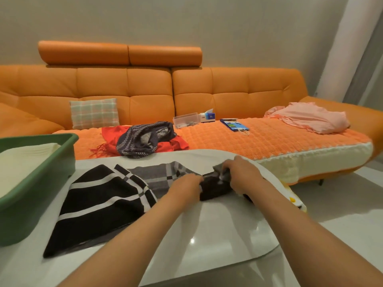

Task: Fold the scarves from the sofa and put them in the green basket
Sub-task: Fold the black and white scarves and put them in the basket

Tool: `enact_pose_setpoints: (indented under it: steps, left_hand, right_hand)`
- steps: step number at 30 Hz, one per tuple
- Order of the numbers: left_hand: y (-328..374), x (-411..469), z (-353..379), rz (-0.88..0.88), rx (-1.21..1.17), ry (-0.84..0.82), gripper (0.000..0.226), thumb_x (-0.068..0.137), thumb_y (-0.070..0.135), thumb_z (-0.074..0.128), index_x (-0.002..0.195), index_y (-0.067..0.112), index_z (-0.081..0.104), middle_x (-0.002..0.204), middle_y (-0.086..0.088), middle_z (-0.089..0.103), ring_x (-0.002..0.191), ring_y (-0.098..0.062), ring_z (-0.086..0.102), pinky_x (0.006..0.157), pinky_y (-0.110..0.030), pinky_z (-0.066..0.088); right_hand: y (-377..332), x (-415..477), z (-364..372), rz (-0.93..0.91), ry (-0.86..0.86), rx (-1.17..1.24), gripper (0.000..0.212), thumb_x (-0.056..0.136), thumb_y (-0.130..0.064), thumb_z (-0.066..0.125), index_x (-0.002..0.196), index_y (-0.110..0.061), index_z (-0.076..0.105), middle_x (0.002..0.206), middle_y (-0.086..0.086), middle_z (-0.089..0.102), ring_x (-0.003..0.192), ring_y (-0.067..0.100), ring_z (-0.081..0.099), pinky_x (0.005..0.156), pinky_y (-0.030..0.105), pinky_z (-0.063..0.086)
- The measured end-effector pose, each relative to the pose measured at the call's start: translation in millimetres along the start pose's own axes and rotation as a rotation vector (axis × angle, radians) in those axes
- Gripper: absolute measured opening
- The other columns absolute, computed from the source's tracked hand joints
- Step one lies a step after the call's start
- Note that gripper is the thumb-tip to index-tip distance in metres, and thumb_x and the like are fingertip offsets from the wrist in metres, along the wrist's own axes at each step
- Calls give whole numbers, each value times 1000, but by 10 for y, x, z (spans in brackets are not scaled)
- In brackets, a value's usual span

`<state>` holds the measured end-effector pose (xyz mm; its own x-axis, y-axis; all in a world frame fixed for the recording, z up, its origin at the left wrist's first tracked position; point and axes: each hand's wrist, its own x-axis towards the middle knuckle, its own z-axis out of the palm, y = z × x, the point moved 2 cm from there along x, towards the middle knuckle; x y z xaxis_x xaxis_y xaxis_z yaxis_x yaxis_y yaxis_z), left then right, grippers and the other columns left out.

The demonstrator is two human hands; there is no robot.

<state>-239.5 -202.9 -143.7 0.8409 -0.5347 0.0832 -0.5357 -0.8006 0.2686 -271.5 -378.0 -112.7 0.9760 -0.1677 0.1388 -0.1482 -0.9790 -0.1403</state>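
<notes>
Centre frame, the left hand (pixel 186 186) and right hand (pixel 241 175) each grip the bunched end of a soft black-grey checked scarf (pixel 103 204) on the glossy white bench (pixel 217 235).

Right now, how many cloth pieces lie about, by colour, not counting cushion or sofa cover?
Black-and-grey checked scarf: 1
Navy striped scarf: 1
Red scarf: 1
Pink cloth: 1
Cream cloth in the green basket: 1
Total: 5
</notes>
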Motion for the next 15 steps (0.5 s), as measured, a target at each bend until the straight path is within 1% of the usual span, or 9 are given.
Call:
enact_pose_setpoints:
  steps: [2,3,4,6,8,9,10,12,15]
  left_hand:
    - [-36,37,-52,-35,-100,195,30,96,13,45,118,20,64,108,-2,60,93,-20,53,70,-34,42]
    - [-70,37,-92,-39,-149,313,29,97,14,44,116,20,64,105,1,58,91,-17,49,69,-33,40]
    - [-101,36,-124,-29,-193,422,27,97,15,44,116,20,63,102,3,55,90,-15,47,69,-32,38]
    - [-140,47,-117,35,-241,496,24,98,17,47,114,20,65,100,5,52,90,-15,49,68,-31,39]
    - [-120,46,-10,106,-188,364,23,99,22,48,113,22,65,106,4,54,94,-18,53,74,-35,46]
    - [-100,32,63,126,-129,262,22,99,24,48,113,23,65,110,3,54,96,-19,54,77,-36,47]
    - [-95,16,143,136,-84,157,21,99,26,49,114,26,64,112,3,54,98,-19,55,79,-36,48]
    - [-94,-22,253,159,-81,40,22,96,27,53,116,30,63,114,5,56,100,-15,54,83,-34,49]
    - [-69,-65,267,223,-158,37,28,90,21,61,116,28,69,114,5,62,101,-13,58,89,-29,50]
  right_hand:
    - [57,89,-78,-91,376,39,39,81,-5,72,111,-25,58,116,7,44,109,29,49,83,42,54]
    - [87,130,-91,-123,513,34,44,79,-4,73,115,-24,56,123,9,43,115,31,45,88,43,51]
    - [110,158,-89,-128,562,-2,53,78,-4,74,123,-24,52,134,12,39,125,34,38,98,47,45]
    - [160,198,17,-81,362,-159,71,81,-8,71,138,-31,36,155,16,17,145,38,12,115,56,21]
    - [188,186,180,-24,53,-339,64,86,-18,64,141,-31,34,163,18,-1,149,41,-9,117,64,0]
    - [185,161,221,-3,-46,-377,56,87,-24,61,138,-28,40,163,19,1,150,41,-10,116,66,-4]
    - [172,132,225,12,-82,-372,50,86,-29,59,134,-25,46,162,19,10,151,41,-3,117,66,-4]
    - [93,85,149,-21,5,-294,49,85,-26,61,132,-23,49,156,15,27,148,35,15,118,63,8]
    - [-79,49,80,-301,153,-86,73,84,-2,65,146,-29,38,163,4,21,149,27,21,117,51,26]
